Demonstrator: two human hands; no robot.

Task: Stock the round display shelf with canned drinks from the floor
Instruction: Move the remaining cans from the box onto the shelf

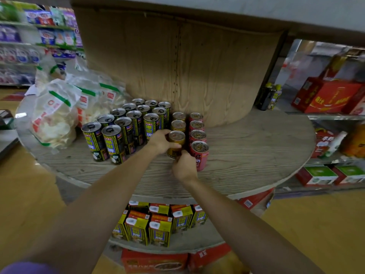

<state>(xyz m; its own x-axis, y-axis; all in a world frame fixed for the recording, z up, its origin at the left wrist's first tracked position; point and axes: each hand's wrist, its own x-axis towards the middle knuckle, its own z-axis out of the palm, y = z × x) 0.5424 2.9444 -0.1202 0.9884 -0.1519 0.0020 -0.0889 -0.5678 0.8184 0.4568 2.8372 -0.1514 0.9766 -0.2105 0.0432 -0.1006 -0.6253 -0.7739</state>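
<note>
- On the round wooden shelf (246,155), before its wide core (177,66), my left hand (161,142) wraps a gold can (175,144); my right hand (184,167) pinches its base.
- Behind that can stand two more gold ones; red cans (198,135) touch its right.
- Left of it: black-yellow cans (126,127), then snack bags (57,113).
- Below it: yellow cartons (158,224), wood floor (316,224).

Bagged snacks (55,117) lie on the left, juice cartons (158,224) below, red boxes (325,95) at right.
</note>
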